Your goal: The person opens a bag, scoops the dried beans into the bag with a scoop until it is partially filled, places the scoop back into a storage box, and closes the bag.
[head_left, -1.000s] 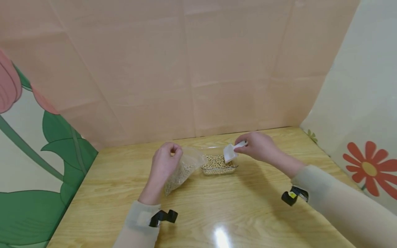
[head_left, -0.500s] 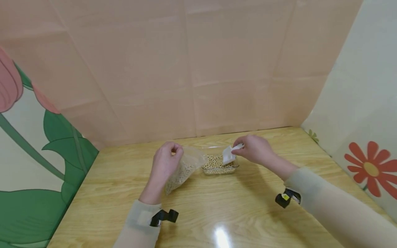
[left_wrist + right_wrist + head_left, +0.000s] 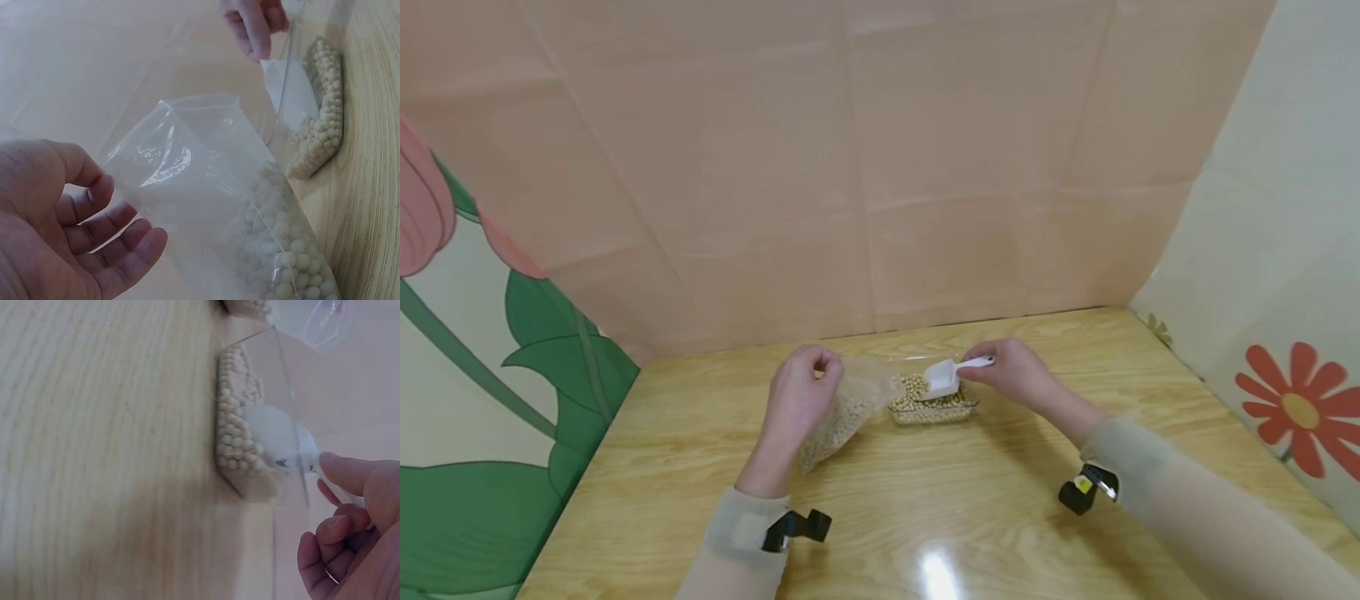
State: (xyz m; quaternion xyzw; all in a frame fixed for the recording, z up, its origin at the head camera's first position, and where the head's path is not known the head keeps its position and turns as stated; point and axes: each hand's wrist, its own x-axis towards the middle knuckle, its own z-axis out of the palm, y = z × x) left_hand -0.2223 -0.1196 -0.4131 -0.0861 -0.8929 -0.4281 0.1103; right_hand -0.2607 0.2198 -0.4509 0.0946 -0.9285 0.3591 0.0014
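My left hand point(image 3: 801, 396) pinches the upper edge of a clear plastic bag point(image 3: 194, 150), which stands on the table holding pale round beans point(image 3: 290, 265). Its mouth leans toward a clear rectangular container point(image 3: 934, 414), just to the right, part filled with the same beans point(image 3: 231, 434). With thumb and fingers my right hand point(image 3: 1011, 371) grips the handle of a small white scoop point(image 3: 942, 379). The scoop's bowl lies inside the container, against the beans. In the right wrist view the container wall is in front of part of the scoop point(image 3: 272, 431).
Everything stands on a wood-grain table point(image 3: 880, 517). A pink sheet point(image 3: 865, 167) hangs behind it. Walls with painted flowers point(image 3: 1296, 408) and leaves border the sides. Black cameras point(image 3: 797, 529) are strapped to both wrists.
My right hand has moved a little down, and the scoop has swung from a steep tilt to a flatter one, its bowl shifting left over the beans. The left hand and bag stay nearly still.
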